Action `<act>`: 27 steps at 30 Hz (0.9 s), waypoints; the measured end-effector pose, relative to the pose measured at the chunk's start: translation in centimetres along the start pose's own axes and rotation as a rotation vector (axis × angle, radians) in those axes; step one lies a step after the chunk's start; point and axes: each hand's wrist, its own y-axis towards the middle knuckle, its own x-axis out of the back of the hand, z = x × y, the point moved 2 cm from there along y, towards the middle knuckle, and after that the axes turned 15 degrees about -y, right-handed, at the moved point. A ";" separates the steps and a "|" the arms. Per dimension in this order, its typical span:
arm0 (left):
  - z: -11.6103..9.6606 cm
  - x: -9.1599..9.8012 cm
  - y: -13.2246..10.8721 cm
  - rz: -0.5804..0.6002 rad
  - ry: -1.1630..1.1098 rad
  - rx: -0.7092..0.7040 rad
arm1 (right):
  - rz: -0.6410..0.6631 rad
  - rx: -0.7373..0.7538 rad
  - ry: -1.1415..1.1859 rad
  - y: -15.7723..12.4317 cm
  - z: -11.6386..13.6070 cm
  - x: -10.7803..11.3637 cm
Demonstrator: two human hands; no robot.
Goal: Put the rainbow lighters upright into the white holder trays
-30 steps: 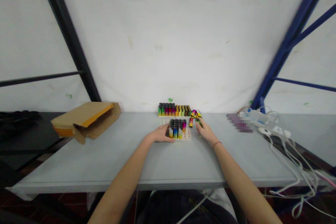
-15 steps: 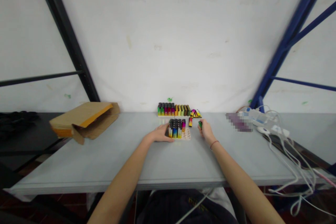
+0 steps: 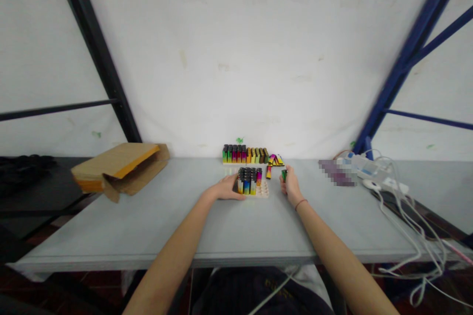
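A pale tray (image 3: 263,192) with round-edged slots stands on the table, its left part filled with upright lighters (image 3: 246,186) in several colours with dark tops. My left hand (image 3: 225,188) grips the left side of this tray, thumb along the front and fingers behind. To the right of the tray, my right hand (image 3: 291,186) is closed round a green lighter (image 3: 284,175), held upright just above or on the table; I cannot tell which. A single red and yellow lighter (image 3: 268,173) lies between the tray and my right hand.
Behind stand full rows of lighters (image 3: 234,154), beside a small pile of loose lighters (image 3: 275,160). An open cardboard box (image 3: 118,167) lies at the left. Power strips (image 3: 362,165) and tangled white cables (image 3: 414,226) occupy the right end of the grey table (image 3: 166,236).
My right hand has turned the green lighter from tilted to more upright, moving barely to the right. My left hand stays at the tray. The view has shifted slightly.
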 end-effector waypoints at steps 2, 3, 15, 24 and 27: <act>0.1 0.0 0.1 0.007 0.015 0.003 | 0.015 -0.070 0.031 -0.3 0.3 0.0; 0.1 -0.1 0.1 0.010 0.020 0.005 | 0.022 -0.085 0.044 -0.4 0.5 0.0; -0.2 0.0 -0.1 -0.003 0.007 0.024 | -0.019 -0.039 -0.003 -0.3 0.4 0.1; -0.1 0.0 -0.2 -0.003 0.008 0.036 | -0.008 -0.078 0.044 -0.2 0.5 0.1; 0.1 0.0 0.0 -0.015 -0.007 0.011 | -0.013 -0.049 0.012 0.1 0.2 0.1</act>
